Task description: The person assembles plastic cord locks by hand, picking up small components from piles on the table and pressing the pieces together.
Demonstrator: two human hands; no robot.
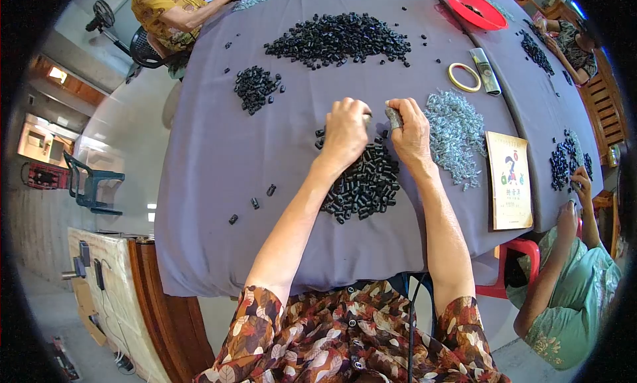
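Observation:
My left hand is closed in a pinch over the upper part of a pile of small black cylindrical pieces. What its fingertips hold is too small to make out. Just to the right, my right hand is also closed, with a grey wrap on one of its fingers. Anything between its fingertips is hidden. A gap separates the two hands. Beside my right hand lies a heap of small clear, pale pieces. A smaller black heap sits farther left, and several loose black pieces lie nearer me.
A large black heap lies at the back of the grey cloth-covered table. At right are a tape roll, a small packet, a booklet and a red basin. Other people sit around, including one in green.

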